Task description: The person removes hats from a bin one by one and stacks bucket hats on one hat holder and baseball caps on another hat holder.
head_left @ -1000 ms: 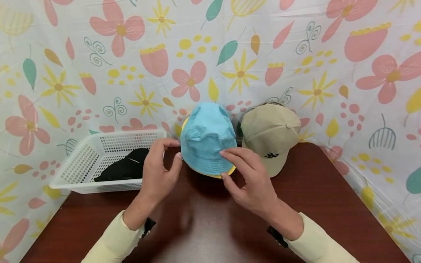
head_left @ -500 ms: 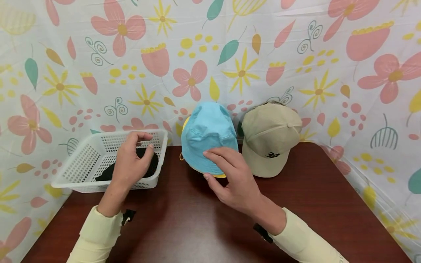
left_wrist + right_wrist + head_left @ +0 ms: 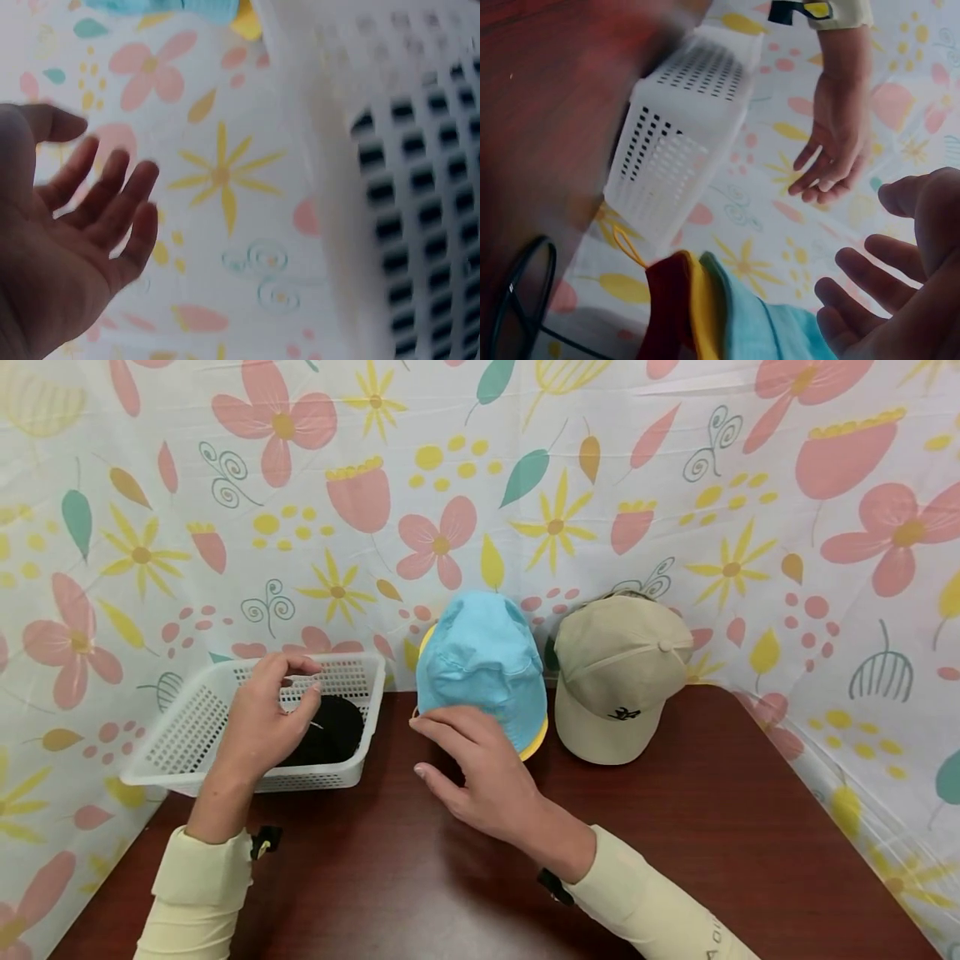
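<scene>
My left hand (image 3: 258, 718) hovers above the white basket (image 3: 377, 702), fingers loosely bent and holding nothing. Inside the basket lies a black cap (image 3: 341, 735), partly hidden behind that hand. A light blue bucket hat (image 3: 487, 647) with a yellow edge stands at the back of the table. My right hand (image 3: 483, 772) is in front of its brim and covers part of it, with thumb and fingers apart around nothing. In the right wrist view, the bucket hat (image 3: 761, 322) shows blue, yellow and dark red layers, apart from the right hand (image 3: 900, 289).
A beige cap (image 3: 622, 668) with a small black emblem stands right of the bucket hat. Behind everything hangs a flowered cloth (image 3: 517, 510). The brown table (image 3: 675, 827) extends to the front and right. A dark cable (image 3: 517, 300) shows in the right wrist view.
My left hand has left the bucket hat's side and moved left over the basket. The right hand has slid left and down, away from the hat's brim. The hats stay in place.
</scene>
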Motion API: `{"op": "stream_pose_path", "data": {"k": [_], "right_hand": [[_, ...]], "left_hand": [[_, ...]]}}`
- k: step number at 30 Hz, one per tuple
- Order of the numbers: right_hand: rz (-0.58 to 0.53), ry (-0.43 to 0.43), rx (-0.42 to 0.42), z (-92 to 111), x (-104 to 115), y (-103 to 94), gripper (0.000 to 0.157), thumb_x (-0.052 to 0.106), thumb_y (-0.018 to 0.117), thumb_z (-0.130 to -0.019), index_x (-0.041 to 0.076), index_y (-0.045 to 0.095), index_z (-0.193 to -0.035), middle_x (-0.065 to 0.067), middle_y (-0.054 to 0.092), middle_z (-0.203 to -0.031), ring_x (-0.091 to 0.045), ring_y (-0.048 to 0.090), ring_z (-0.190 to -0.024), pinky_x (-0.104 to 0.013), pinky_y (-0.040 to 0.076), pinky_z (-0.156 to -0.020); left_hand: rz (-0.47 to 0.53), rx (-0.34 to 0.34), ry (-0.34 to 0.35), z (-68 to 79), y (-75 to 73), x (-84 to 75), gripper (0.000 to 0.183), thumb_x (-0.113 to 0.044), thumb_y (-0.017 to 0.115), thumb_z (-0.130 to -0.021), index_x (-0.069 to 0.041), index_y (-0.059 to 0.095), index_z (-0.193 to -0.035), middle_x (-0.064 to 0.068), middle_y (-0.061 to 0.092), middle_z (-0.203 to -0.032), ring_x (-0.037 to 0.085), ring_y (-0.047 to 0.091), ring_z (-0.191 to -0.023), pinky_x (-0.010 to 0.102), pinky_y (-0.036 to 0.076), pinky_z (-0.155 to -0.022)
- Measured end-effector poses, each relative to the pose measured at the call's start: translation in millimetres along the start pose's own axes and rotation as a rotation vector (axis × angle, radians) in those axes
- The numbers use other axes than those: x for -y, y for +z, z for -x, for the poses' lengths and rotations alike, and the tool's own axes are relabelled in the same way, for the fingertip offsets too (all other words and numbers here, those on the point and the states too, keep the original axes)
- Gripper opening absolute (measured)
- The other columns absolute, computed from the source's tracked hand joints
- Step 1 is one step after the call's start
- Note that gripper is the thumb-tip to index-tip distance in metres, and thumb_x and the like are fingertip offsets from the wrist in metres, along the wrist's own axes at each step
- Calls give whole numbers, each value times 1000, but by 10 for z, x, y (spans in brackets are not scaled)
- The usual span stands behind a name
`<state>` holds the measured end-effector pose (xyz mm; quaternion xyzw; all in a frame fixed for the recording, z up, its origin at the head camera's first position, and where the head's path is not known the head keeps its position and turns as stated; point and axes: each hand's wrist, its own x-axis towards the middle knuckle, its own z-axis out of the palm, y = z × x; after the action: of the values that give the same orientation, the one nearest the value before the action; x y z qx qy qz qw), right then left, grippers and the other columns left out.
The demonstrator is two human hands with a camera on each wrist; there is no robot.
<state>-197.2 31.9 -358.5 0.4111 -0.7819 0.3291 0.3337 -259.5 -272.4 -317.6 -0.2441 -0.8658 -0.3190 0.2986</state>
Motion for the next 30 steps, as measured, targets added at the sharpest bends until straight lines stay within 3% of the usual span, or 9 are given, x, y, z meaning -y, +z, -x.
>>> {"op": "stream_pose_path", "data": {"k": [6,12,16,23,30], "right_hand": [[24,35,37,-22,-17,179,44,20,80,-96,9,69,-137,-5,67,-134,-22,61,-126,-36,48,-110],[46,54,85,-76,-16,351,44,20,80,-95,9,70,-137,-4,67,-133,-21,62,-125,-35,48,-109],[50,74,128,-120,-14,482,45,19,80,-95,10,69,-137,-3,67,-132,-21,62,-123,-35,49,-107],[34,132,184,-183,-47,742,45,20,80,-96,12,69,-139,-3,66,-134,-21,61,-124,-36,48,-109],[67,150,199,-262,-71,964,45,18,80,-96,12,69,-138,-4,67,-135,-20,61,-125,-33,48,-109]], "left_hand": [[-48,103,75,35,-166,169,30,0,77,-92,-5,67,-120,9,68,-118,29,63,-114,41,46,-96],[-103,224,49,79,-236,310,33,-4,80,-91,-4,66,-122,13,67,-119,31,61,-112,50,48,-95],[-129,329,16,92,-256,383,36,-6,82,-90,-3,66,-123,15,65,-121,33,60,-114,54,47,-98],[-240,538,-118,121,-253,447,44,-19,85,-91,-3,65,-127,21,62,-129,41,58,-122,61,46,-105],[-292,604,-180,141,-193,458,51,-24,89,-87,-2,67,-127,24,61,-131,44,58,-121,62,47,-104]]}}
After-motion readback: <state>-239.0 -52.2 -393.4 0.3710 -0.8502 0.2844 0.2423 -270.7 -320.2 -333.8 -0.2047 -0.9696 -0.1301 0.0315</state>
